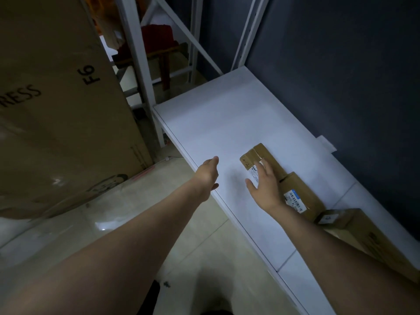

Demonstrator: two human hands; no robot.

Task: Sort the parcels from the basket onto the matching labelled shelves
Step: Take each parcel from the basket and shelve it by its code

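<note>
Cardboard parcel (252,156) on white shelf (216,123): small, stiff, probably light. My right hand (267,189) flat on top, fingers spread; left hand (208,176) open, empty. I'd grip across short sides.

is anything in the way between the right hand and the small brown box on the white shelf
Nothing visible does. The right hand is spread open over the near end of the small brown cardboard parcel with a white label, which lies on the flat white shelf. Whether the hand touches it is unclear.

parcel label (255,175) half under fingers (267,170)
</note>
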